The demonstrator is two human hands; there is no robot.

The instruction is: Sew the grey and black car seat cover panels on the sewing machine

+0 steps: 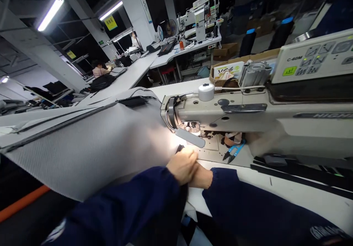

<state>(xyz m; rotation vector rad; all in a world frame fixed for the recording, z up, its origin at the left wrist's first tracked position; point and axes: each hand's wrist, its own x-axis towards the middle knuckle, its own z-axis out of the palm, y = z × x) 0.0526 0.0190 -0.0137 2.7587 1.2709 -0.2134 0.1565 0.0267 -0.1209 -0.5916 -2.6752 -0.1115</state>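
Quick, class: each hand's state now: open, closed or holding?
Left hand: fingers curled beside the black strip; grip can't be told.
Right hand: partly hidden by the left; can't be told.

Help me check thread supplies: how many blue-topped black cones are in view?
2: the left cone is beyond the cardboard box; the right cone is likewise beyond it, nearer the control panel. Others may be hidden behind the panel.

Big sheet of grey ribbed fabric (96, 154) walls off everything left of my left hand (182, 165); flat grey rounded bar (190, 138) crowds its far side. Right of my right hand (201, 176), bare white tabletop (256, 178) I could slide along.
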